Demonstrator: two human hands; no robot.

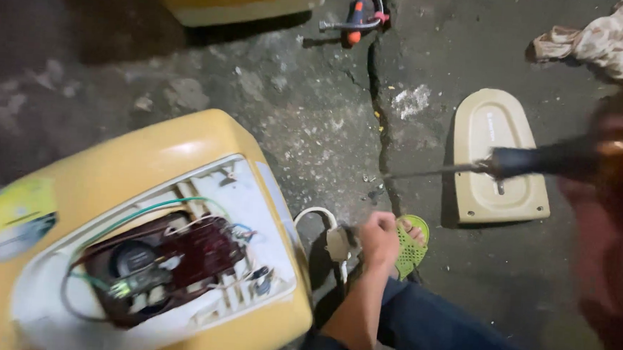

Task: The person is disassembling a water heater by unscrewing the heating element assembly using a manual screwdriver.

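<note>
Fingers [376, 232] of left hand clasp grey plug [338, 243] on white cord [314, 213].

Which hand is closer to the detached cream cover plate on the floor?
Right. The right hand holds a screwdriver over the cover plate; the left hand is off beside it, at the plug.

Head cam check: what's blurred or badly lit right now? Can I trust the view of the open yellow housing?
Head view: the right hand is close to the lens and smeared with motion blur, as is the dark screwdriver in it; the left hand on the white plug is fairly sharp; the yellow housing and its wiring are lit and readable; the floor's upper left falls into shadow.
</note>
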